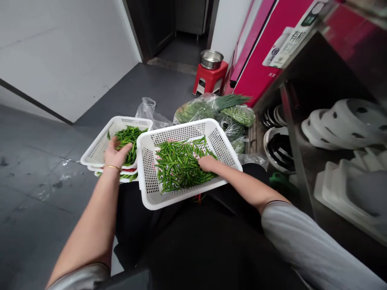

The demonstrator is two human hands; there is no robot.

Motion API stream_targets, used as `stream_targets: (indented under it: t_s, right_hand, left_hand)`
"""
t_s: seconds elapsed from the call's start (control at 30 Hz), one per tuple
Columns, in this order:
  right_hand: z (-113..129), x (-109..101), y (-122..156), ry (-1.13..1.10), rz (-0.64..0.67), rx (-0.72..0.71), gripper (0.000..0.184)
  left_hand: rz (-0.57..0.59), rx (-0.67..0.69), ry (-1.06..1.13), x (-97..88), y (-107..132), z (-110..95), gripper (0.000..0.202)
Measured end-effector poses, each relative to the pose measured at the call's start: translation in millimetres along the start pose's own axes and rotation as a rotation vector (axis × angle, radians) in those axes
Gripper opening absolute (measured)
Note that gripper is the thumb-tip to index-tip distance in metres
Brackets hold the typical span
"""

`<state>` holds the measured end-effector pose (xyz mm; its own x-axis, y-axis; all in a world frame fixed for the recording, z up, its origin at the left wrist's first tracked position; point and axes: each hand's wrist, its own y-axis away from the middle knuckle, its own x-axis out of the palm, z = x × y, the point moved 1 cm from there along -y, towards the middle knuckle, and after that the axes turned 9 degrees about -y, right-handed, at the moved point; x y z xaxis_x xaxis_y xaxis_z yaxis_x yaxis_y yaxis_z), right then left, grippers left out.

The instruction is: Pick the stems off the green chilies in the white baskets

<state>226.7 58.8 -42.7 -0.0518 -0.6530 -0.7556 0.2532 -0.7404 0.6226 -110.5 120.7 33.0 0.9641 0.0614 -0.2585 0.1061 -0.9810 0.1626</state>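
You have the large white basket (151, 201) across your lap, probably because there it sits level and within reach of both hands; the green chilies (175, 163) lie spread over its floor. Your right hand (208, 164) reaches into them, its fingertips buried, so I can't tell whether they grip any. Your left hand (114, 154) is over the chilies in the side basket (101, 145), thumb and fingers spread wide. That basket rests on another beneath it, which likely lifts its rim close to your lap for an easy reach.
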Motion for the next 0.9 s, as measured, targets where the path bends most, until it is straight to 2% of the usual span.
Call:
stream_targets:
  t_s: [0.03,0.1,0.13,0.2,0.23,0.3,0.4,0.47,0.53,0.57,0.63,0.7,0.73,0.8,0.9]
  right_hand:
    - [3.1,-0.7,-2.0,-0.008,-0.003,-0.032,0.02]
    - [1.7,-4.8,-1.5,-0.082,-0.026,-0.1,0.022]
    - [-2.8,-7.4,0.3,-0.181,-0.047,-0.126,0.025]
    - [-17.0,-11.2,4.3,-0.492,-0.071,-0.143,0.028]
    - [-25.4,-11.5,6.1,-0.652,-0.064,-0.132,0.027]
    - [-41.1,-9.0,9.3,-0.811,-0.029,-0.1,0.024]
    - [-52.8,-2.2,15.6,-0.82,-0.055,-0.058,0.028]
    - [-47.6,-0.3,22.3,-0.928,-0.131,-0.068,0.027]
    - [-31.8,-3.1,31.0,-1.026,-0.253,-0.147,0.025]
    - [-21.2,-6.3,36.0,-1.003,-0.339,-0.202,0.024]
    - [0.1,-14.8,46.8,-0.803,-0.546,-0.279,0.024]
    - [16.0,-21.9,56.5,-0.504,-0.701,-0.285,0.028]
    - [20.3,-23.4,59.9,-0.367,-0.735,-0.269,0.03]
    - [22.1,-20.0,61.8,-0.156,-0.677,-0.246,0.035]
    - [16.5,-0.9,51.5,0.069,-0.372,-0.284,0.031]
  left_hand:
    - [0.007,0.007,-0.01,18.0,14.2,3.8,0.051]
    - [0.174,-0.047,0.019,59.4,46.7,13.6,0.045]
    - [0.269,-0.107,0.056,79.3,62.4,19.2,0.04]
    - [0.327,-0.161,0.072,109.5,86.5,29.8,0.033]
    - [0.336,-0.18,0.078,119.1,93.7,34.6,0.031]
    - [0.36,-0.218,0.084,128.1,98.7,41.9,0.03]
    - [0.391,-0.291,0.107,130.0,92.8,44.5,0.027]
    - [0.394,-0.284,0.117,136.0,89.1,39.2,0.024]
    - [0.453,-0.227,0.134,150.4,89.9,29.7,0.022]
    - [0.519,-0.206,0.152,159.5,92.1,24.5,0.021]
    - [0.651,-0.217,0.206,175.8,98.0,15.7,0.022]
    - [0.734,-0.305,0.265,182.7,103.0,11.4,0.027]
    - [0.749,-0.359,0.293,181.4,104.4,11.3,0.028]
    - [0.735,-0.456,0.341,170.7,104.5,15.0,0.027]
    - [0.587,-0.527,0.421,145.5,98.9,26.5,0.019]
